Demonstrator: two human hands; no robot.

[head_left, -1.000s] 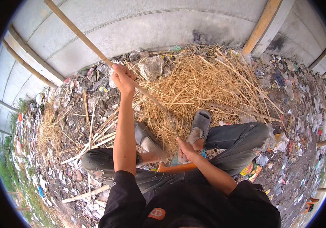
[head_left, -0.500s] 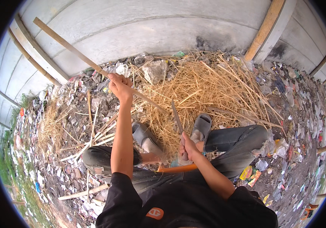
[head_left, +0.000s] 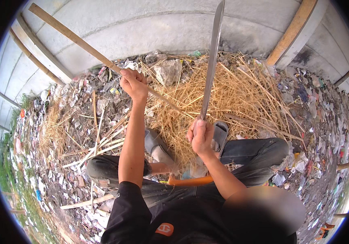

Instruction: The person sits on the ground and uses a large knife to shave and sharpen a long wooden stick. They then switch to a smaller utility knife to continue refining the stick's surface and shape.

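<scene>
My left hand (head_left: 134, 84) is closed round a long bamboo strip (head_left: 75, 38). The strip slants from the upper left down toward the straw-coloured shavings, its lower end above the pile. In my right hand (head_left: 202, 135) I grip the handle of a machete (head_left: 212, 61), its long grey blade raised and pointing up and away from me. The blade and the strip are apart. Beneath both lies a heap of thin, dry shavings (head_left: 231, 95), between and beyond my sandalled feet.
A grey concrete wall (head_left: 150, 32) with bamboo poles (head_left: 292, 30) leaning on it stands ahead. Scattered litter covers the ground on both sides. Pale split strips (head_left: 85, 202) lie by my left knee. A rock (head_left: 168, 72) sits near the wall. An orange object (head_left: 190, 181) is under me.
My right hand has lifted the machete, its blade swinging from low near the shavings to upright before the wall. The left hand and bamboo strip have shifted slightly.
</scene>
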